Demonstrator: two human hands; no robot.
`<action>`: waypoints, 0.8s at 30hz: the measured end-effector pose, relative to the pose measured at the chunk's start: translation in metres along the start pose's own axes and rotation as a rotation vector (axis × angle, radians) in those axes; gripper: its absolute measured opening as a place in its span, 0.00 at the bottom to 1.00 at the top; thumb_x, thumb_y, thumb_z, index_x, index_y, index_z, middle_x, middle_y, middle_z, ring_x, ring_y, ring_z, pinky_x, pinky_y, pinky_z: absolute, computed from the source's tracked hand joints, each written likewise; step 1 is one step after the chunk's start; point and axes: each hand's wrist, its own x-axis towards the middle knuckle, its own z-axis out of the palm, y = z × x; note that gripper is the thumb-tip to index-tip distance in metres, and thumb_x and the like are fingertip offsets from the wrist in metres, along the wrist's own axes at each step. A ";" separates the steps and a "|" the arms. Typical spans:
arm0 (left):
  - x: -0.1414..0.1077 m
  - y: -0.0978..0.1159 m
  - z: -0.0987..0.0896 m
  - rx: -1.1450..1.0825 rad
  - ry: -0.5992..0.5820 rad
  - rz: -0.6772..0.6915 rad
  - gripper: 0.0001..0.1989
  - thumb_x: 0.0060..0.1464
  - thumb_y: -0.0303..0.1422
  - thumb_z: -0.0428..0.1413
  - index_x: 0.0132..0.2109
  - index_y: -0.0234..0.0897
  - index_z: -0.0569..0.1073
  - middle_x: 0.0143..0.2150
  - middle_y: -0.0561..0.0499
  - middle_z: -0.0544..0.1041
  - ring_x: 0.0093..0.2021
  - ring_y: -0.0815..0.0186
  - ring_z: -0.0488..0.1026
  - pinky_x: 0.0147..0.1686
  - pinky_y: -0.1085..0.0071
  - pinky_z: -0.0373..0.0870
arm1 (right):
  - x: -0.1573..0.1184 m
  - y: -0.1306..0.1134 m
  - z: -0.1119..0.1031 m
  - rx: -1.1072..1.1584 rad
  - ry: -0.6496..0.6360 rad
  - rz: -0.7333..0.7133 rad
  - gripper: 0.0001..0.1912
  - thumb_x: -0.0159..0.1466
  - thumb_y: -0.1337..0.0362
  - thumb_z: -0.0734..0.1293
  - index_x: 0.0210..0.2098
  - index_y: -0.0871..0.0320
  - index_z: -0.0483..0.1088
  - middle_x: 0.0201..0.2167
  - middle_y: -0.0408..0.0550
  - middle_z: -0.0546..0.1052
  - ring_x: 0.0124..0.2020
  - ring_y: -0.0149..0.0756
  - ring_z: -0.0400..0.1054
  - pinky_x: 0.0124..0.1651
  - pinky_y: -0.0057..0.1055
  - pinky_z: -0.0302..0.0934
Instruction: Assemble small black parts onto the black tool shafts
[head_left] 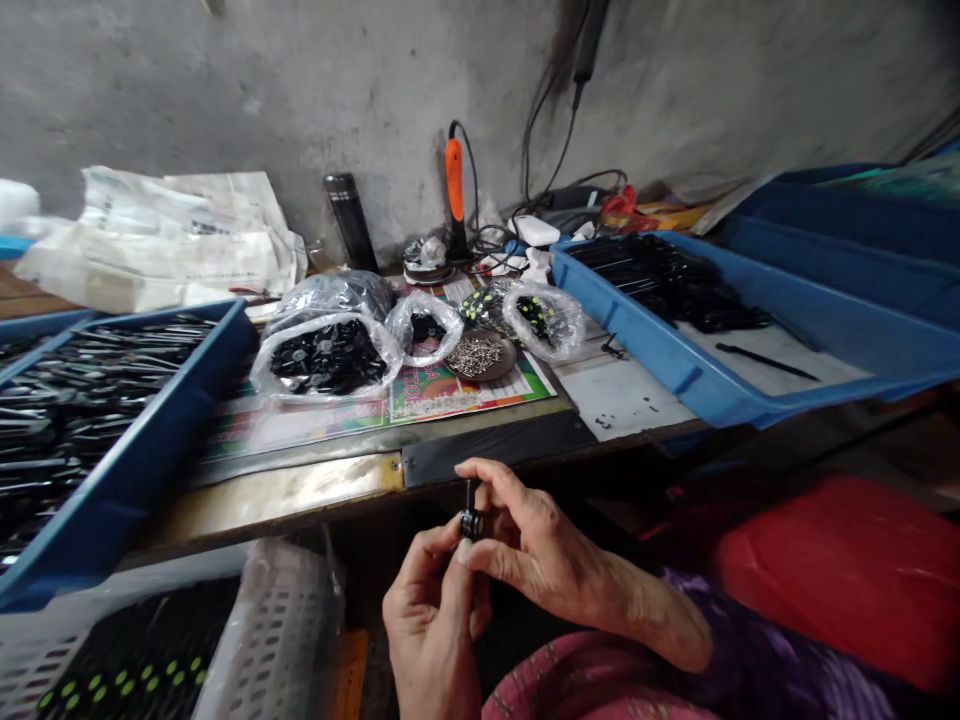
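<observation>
You have the small black part (472, 524) up between your two hands, just on the near side of the worktop (296, 490), with its thin end pointing upward. It should feel very light and stiff, probably hard plastic; its smooth surface may let it slip or turn if you pinch off-centre. Expect the slim upper end to be the weaker place, so the thicker lower body, with its yellowish face, looks the better spot to take hold, across its sides.

The grip of your left hand (437, 610) is nearly closed, thumb and finger pinching at the left side of that body. The grip of your right hand (546, 548) is spread a little wider: your forefinger lies at the top of the thin end, and your thumb meets the bottom of the part beside your left thumb. How firmly either presses, you cannot tell from here.
</observation>
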 end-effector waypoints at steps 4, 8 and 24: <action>-0.001 0.001 -0.001 0.009 -0.009 -0.007 0.18 0.47 0.43 0.68 0.39 0.35 0.78 0.29 0.52 0.74 0.21 0.76 0.63 0.18 0.83 0.58 | 0.005 -0.001 -0.001 -0.029 0.105 0.031 0.23 0.71 0.52 0.61 0.58 0.60 0.58 0.29 0.40 0.68 0.27 0.28 0.64 0.33 0.26 0.58; -0.002 0.001 -0.002 0.011 -0.005 0.004 0.18 0.47 0.43 0.68 0.39 0.35 0.78 0.26 0.53 0.72 0.21 0.76 0.62 0.17 0.83 0.58 | 0.001 -0.001 0.001 -0.024 0.040 0.002 0.26 0.69 0.53 0.64 0.61 0.57 0.55 0.33 0.40 0.68 0.28 0.27 0.63 0.33 0.25 0.58; -0.006 0.004 0.002 0.009 0.003 0.015 0.19 0.45 0.43 0.69 0.39 0.33 0.78 0.26 0.52 0.73 0.20 0.76 0.62 0.17 0.83 0.56 | 0.001 -0.005 -0.002 -0.062 0.093 -0.009 0.23 0.71 0.55 0.62 0.60 0.56 0.54 0.34 0.41 0.67 0.29 0.28 0.64 0.35 0.26 0.59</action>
